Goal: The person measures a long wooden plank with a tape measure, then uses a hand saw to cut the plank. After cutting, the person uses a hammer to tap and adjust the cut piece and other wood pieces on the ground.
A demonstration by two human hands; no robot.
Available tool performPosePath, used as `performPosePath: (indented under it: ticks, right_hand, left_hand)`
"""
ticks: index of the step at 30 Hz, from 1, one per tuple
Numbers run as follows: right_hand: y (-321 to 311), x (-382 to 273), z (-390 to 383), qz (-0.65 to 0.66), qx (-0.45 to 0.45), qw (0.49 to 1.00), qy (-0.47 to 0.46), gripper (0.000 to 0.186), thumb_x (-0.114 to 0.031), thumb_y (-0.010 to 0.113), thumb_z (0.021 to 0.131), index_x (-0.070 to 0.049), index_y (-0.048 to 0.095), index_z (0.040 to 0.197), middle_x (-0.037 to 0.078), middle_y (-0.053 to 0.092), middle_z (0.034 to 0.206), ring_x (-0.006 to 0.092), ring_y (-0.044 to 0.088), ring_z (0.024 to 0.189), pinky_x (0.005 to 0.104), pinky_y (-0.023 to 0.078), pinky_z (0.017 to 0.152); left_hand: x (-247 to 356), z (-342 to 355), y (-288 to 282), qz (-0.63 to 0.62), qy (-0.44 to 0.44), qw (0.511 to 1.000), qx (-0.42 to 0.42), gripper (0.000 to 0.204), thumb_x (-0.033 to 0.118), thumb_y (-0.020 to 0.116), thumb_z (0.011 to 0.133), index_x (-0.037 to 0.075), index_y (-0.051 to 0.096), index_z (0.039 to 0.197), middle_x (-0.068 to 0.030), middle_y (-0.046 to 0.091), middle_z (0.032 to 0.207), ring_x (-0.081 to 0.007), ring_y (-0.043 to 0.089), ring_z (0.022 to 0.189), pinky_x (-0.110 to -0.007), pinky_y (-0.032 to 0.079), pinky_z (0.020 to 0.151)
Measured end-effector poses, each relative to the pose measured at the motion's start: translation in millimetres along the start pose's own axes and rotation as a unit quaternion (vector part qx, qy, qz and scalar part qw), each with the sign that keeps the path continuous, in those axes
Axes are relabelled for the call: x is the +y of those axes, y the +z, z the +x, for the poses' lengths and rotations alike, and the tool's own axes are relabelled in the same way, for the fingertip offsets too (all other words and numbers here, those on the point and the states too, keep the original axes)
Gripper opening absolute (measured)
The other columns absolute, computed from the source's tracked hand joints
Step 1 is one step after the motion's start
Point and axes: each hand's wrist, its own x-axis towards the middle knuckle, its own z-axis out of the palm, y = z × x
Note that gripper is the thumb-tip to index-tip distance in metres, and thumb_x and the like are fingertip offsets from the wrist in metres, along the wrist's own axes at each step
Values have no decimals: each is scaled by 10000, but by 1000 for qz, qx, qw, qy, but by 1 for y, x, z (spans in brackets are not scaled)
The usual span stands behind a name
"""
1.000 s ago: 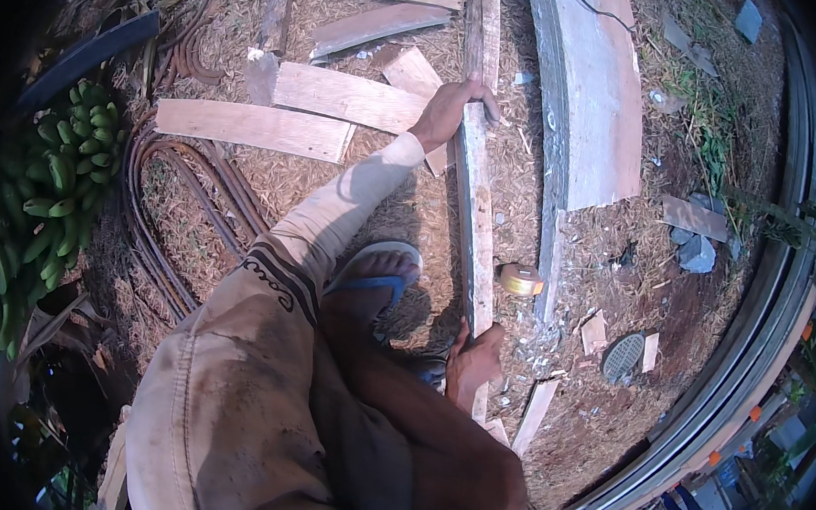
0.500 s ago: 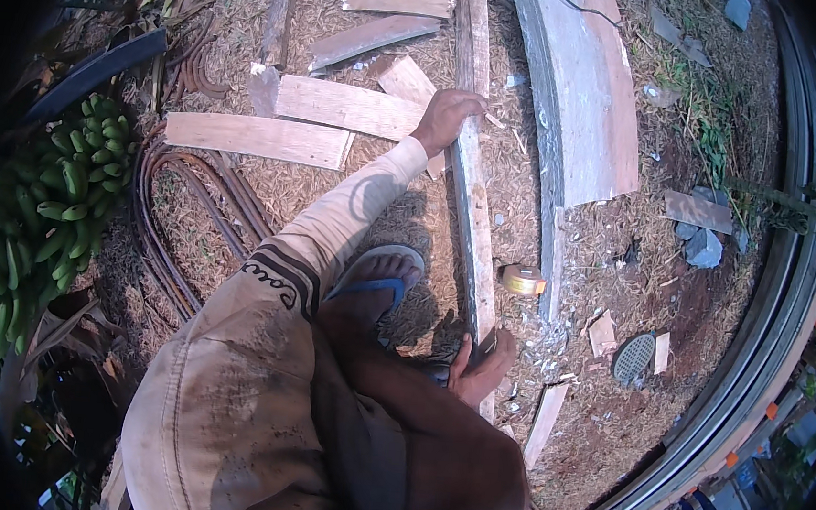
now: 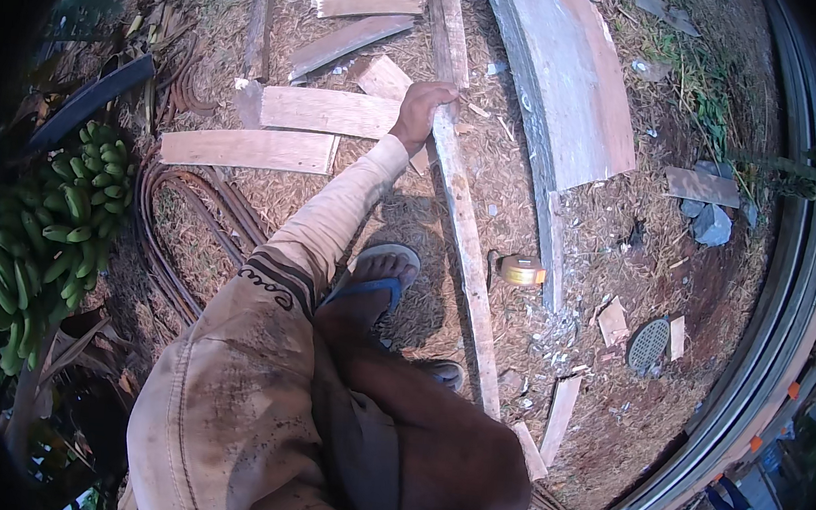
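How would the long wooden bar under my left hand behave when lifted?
The wooden bar would probably feel stiff, looking like solid timber. With only your left hand visible at its far end, the near end might dip.

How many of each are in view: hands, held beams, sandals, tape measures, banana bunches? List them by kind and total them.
Hand: 1
Held beam: 1
Sandals: 2
Tape measure: 1
Banana bunch: 1
Total: 6

The left arm (image 3: pixel 337 205) lay stretched toward the far side, nearly straight, its left hand (image 3: pixel 424 112) curled in a grip.
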Motion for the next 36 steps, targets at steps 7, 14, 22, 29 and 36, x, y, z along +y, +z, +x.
performPosePath:
  ticks: [7, 14, 22, 29, 36]
  right_hand:
    - [-1, 2, -5, 2, -16, 999, 31, 406, -213, 703, 953, 29, 596, 1262, 234, 654, 1212, 388, 644, 1154, 461, 515, 996]
    - [-10, 30, -27, 3, -18, 996, 82, 400, -226, 693, 956, 28, 599, 1250, 231, 660, 1198, 384, 654, 1133, 464, 523, 978]
    - [29, 32, -132, 70, 134, 960, 237, 395, -241, 682, 958, 27, 603, 1237, 226, 667, 1183, 378, 666, 1109, 467, 533, 957]
    - [77, 132, -241, 36, 372, 852, 367, 320, -221, 658, 917, -20, 626, 1164, 229, 670, 1030, 380, 687, 899, 477, 535, 799]
    - [98, 116, -235, 24, 329, 861, 387, 316, -295, 620, 943, -24, 668, 1099, 152, 688, 835, 292, 680, 773, 422, 542, 740]
  left_hand:
    - [0, -1, 2, -26, -17, 999, 11, 382, 233, 507, 982, -24, 608, 717, -165, 636, 712, -241, 610, 671, -340, 486, 702]
    - [11, -1, 6, -33, -20, 999, 10, 385, 246, 507, 974, -25, 602, 718, -170, 638, 721, -238, 606, 675, -333, 475, 698]
    - [-39, 12, -42, -129, -37, 990, -53, 338, 211, 476, 1033, -14, 584, 806, -146, 603, 785, -243, 596, 816, -367, 459, 796]
    - [-88, 73, -126, -10, -23, 998, -64, 314, 221, 447, 994, -16, 609, 865, -201, 641, 928, -333, 645, 896, -510, 542, 872]
    - [-91, 72, -124, -13, -40, 997, -59, 319, 207, 447, 1039, -1, 585, 840, -171, 613, 870, -288, 613, 902, -478, 512, 883]
